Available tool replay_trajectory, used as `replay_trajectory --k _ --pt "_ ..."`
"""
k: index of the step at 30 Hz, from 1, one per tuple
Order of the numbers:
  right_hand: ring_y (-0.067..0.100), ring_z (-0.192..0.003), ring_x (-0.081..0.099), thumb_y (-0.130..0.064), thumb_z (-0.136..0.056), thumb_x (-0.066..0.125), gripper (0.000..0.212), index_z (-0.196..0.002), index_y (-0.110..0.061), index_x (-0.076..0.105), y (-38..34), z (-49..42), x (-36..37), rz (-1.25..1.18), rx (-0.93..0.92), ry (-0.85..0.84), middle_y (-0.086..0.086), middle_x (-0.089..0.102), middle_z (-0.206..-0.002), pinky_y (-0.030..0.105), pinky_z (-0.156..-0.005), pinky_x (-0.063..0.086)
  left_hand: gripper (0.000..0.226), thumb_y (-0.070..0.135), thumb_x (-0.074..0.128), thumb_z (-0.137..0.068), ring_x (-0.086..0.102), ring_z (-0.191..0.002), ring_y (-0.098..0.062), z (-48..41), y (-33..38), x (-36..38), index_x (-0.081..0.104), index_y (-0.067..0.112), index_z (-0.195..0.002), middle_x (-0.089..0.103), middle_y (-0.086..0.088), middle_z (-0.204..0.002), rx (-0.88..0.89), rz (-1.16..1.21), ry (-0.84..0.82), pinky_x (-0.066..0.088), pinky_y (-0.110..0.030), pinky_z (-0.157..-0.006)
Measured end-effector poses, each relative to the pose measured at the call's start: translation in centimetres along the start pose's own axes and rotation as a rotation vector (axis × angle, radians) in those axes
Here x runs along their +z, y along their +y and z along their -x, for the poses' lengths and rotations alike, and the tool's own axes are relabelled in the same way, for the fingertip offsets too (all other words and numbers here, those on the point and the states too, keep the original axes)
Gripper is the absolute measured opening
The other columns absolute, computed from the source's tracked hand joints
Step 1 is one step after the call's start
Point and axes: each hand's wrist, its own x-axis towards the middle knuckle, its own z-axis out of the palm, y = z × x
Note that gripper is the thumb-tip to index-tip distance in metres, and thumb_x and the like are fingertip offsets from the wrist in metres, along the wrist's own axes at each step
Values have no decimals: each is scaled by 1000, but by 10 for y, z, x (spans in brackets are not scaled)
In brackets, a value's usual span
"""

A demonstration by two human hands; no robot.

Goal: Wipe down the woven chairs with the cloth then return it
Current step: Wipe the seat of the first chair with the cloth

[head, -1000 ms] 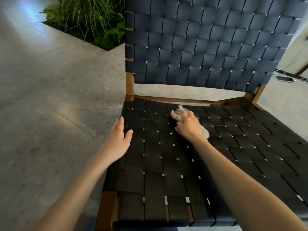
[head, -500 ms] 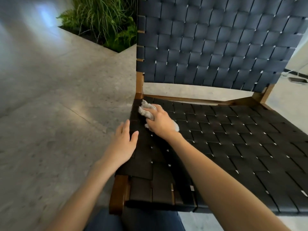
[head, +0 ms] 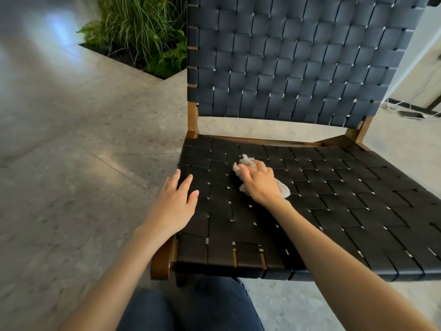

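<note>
matt woven chair (head: 310,187), fluffy cloth (head: 248,162), wood frame (head: 192,115)

1. The chair (head: 310,199) has black straps in a basket-weave check, the backrest (head: 286,56) at twelve o'clock a shade bluer.
2. Its frame (head: 162,261) is warm brown wood.
3. The cloth (head: 283,189) is off-white.
4. The floor (head: 71,163) is pale grey, finely speckled.
5. The plants (head: 143,32) at eleven o'clock are green.
6. The trousers (head: 191,306) at six o'clock are dark blue.

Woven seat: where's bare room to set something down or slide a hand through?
Free: the black woven strap seat right of the right hand, out to its right edge; also the front strip between both forearms. Crowded: left-centre, where the right hand grips the crumpled beige cloth and the flat left hand rests at the left edge.
</note>
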Motion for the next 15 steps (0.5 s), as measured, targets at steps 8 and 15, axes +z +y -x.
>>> replay_trajectory --k 8,15 --pt "29 -131 30 -38 -101 39 39 -138 -30 49 -109 6 30 -202 -240 26 0 30 -151 39 -108 27 54 37 30 -102 9 -146 -17 18 -2 0 14 23 -151 4 3 -160 -51 80 79 16 -36 -116" --pt "31 -122 39 -33 -98 44 37 -134 -32 53 -37 16 -1 27 -126 -3 4 38 -142 41 -102 37 48 36 31 -102 10 -146 -20 22 1 1 25 28 -149 10 2 -159 9 35 107 20 -37 -115"
